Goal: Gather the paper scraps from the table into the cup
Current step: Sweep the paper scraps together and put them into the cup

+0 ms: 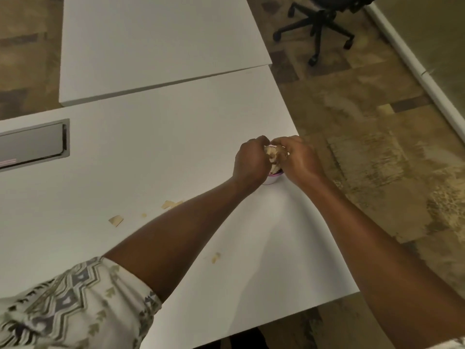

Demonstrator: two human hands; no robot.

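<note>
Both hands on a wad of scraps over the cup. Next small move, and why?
Probably press the wad down into the cup and let go. The left hand and right hand both grip it just above the rim, its lower end already inside. More loose scraps lie on the table, so the hands are needed there.

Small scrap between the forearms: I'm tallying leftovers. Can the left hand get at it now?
Probably, once emptied: the small scrap lies uncovered on the table, but the left hand is gripping a paper wad above the cup.
</note>
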